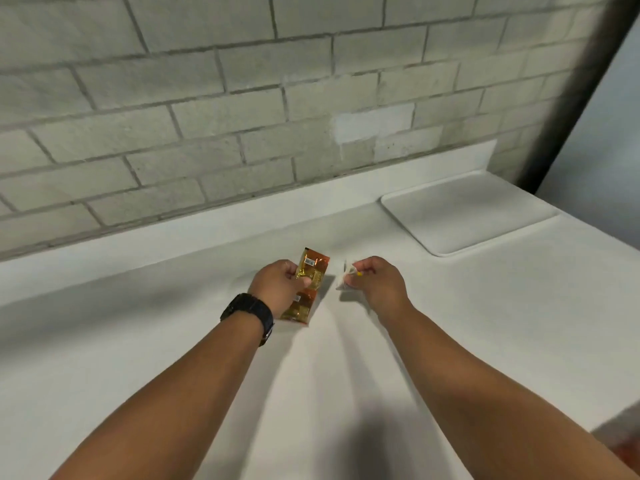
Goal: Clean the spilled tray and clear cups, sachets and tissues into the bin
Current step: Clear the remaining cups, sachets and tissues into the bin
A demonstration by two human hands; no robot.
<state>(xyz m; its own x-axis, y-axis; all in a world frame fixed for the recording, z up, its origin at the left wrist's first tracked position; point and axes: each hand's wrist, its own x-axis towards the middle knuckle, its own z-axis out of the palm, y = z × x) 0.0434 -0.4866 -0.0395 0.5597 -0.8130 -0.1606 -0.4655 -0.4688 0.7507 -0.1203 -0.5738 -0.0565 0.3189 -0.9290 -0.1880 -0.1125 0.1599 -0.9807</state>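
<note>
I see both arms stretched fwd over the white tabletop point(173, 341), hands side by side near the middle. My left hand point(280, 284) grips a strip of orange-gold sachets point(311, 271): thumb pressed across the front, fingers curled behind. One sachet sticks up above the fist w/ a barcode showing, another hangs below it, lower end at or just over the tabletop. My right hand point(377, 280) is curled round a small white wad, prob. a crumpled tissue point(344, 280), though it's blurry; a tiny yellow speck shows at the fingertips and I can't tell what that is. The two hands are close but apart, sachets and tissue not touching. Black watch point(249, 315) on the left wrist. The white tray point(450, 216) sits far right on the tabletop, near the wall end, well apart from both hands. Pale brick wall point(207, 98) runs behind the tabletop.
</note>
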